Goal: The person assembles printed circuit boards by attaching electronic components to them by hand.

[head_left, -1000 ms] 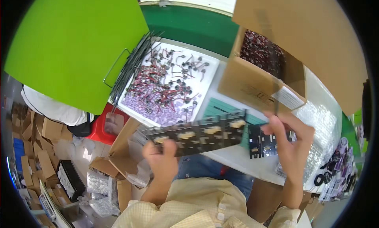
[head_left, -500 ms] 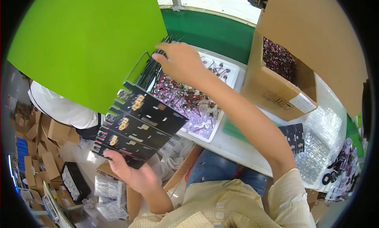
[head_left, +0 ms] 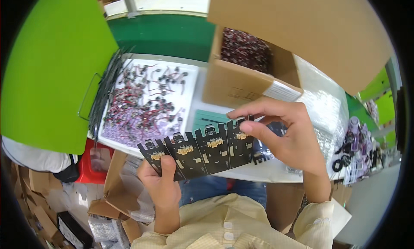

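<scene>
My left hand [head_left: 161,184] grips the lower left corner of a black circuit board panel [head_left: 199,156], thumb on its face. The panel is tilted in front of my lap, with several joined boards side by side. Metal connectors and small tan parts sit near its notched upper edge. My right hand [head_left: 286,135] has thumb and forefinger closed on the panel's upper right corner. Beyond the panel stands a white tray [head_left: 192,91] of small parts with red and black wires. Thin black strips [head_left: 105,91] lie heaped along its left side.
An open cardboard box [head_left: 241,83] full of dark red and black parts stands behind my right hand. A green mat [head_left: 207,119] lies under the panel's far side. Bubble wrap [head_left: 321,119] is on the right; a bright green panel [head_left: 51,72] rises on the left.
My right hand has left the black strips and come to the panel's upper right corner. The panel has turned more level and moved right in view; the whole view has swung right.
</scene>
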### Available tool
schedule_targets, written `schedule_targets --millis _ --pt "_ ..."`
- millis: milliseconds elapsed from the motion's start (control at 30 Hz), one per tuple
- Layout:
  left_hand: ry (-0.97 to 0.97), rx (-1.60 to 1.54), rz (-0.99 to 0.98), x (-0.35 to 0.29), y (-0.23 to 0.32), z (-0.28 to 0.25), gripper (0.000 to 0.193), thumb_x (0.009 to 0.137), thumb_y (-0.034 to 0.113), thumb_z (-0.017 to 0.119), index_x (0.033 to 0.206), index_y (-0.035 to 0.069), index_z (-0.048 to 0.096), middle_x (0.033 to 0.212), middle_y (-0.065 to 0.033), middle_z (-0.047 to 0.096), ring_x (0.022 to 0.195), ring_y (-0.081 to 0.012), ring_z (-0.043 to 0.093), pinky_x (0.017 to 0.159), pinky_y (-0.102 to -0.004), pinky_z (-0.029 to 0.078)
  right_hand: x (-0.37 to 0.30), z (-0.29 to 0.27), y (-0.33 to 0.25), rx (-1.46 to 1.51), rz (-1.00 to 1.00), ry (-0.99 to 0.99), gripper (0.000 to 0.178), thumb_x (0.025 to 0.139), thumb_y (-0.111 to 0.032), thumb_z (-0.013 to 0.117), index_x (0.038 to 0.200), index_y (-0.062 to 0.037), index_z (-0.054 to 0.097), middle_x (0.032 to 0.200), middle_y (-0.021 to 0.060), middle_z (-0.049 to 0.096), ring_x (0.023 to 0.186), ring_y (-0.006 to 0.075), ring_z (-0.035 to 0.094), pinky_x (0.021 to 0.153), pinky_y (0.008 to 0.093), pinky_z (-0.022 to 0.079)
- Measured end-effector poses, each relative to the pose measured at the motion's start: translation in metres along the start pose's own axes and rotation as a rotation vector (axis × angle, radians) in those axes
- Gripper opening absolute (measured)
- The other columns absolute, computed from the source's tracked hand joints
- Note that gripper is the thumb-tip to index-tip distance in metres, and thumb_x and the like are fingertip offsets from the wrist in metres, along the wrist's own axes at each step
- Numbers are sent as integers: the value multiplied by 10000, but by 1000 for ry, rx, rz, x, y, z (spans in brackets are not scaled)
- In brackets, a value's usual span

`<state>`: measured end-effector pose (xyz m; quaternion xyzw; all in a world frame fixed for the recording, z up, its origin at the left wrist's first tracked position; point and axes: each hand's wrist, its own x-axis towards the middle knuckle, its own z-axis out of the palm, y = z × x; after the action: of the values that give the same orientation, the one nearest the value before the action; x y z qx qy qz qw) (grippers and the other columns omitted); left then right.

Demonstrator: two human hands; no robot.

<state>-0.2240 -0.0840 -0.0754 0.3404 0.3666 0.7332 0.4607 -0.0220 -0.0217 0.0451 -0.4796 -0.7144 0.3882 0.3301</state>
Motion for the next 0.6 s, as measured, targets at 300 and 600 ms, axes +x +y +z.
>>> schedule_targets --millis 300,600 --pt "-75 233 61 -11 2 38 310 828 195 745 986 -62 673 796 -14 656 658 -41 537 582 -182 428 -35 -37 24 -297 -179 54 224 720 70 698 926 -9 660 987 135 688 872 274 668 742 316 542" --pt "-52 393 98 -11 10 61 235 837 154 732 936 -51 672 736 26 619 618 -14 482 532 -170 372 -39 -25 29 -576 -286 304 241 668 85 694 877 -15 629 926 126 679 946 338 646 795 379 522"
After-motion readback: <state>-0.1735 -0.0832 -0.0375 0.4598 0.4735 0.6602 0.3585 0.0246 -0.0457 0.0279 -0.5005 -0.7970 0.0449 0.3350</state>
